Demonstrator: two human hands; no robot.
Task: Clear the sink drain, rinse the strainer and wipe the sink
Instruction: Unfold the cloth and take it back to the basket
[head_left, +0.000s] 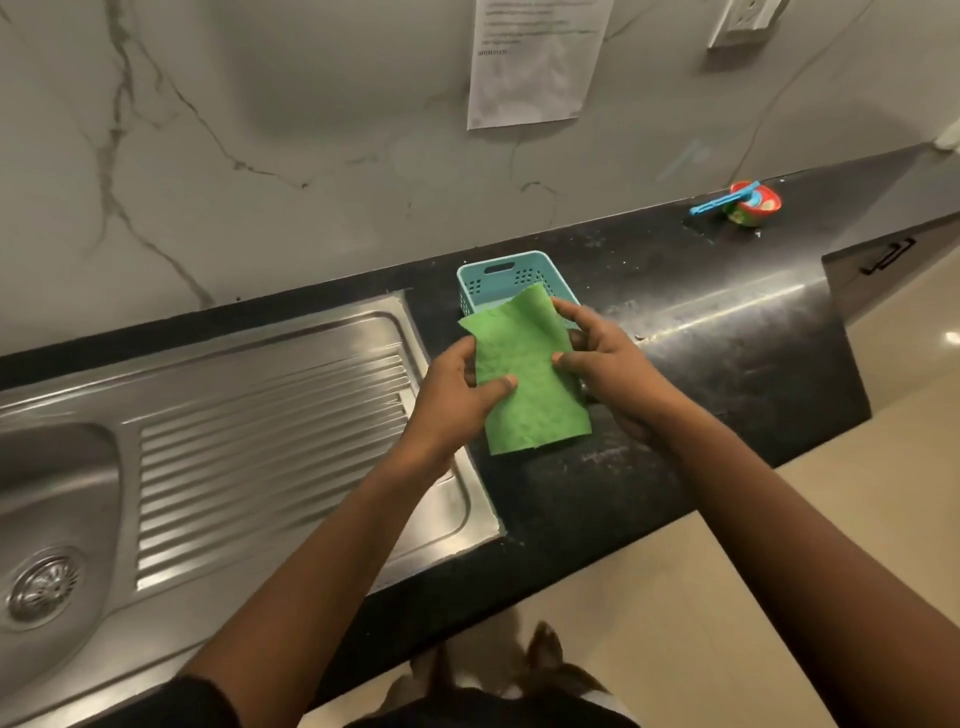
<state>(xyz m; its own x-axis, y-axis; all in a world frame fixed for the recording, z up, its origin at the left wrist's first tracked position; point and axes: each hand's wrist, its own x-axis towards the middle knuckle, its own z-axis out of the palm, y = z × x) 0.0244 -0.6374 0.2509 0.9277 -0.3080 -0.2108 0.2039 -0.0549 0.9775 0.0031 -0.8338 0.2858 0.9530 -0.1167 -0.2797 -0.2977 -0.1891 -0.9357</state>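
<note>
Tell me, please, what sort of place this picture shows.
Probably a kitchen: a stainless-steel sink with a ribbed drainboard is set in a black stone countertop against a marble-patterned wall.

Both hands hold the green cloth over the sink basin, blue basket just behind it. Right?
Wrong in one respect. The head view shows the left hand and right hand holding the green cloth over the black counter, to the right of the drainboard, not over the sink basin. The blue basket is just behind it.
</note>
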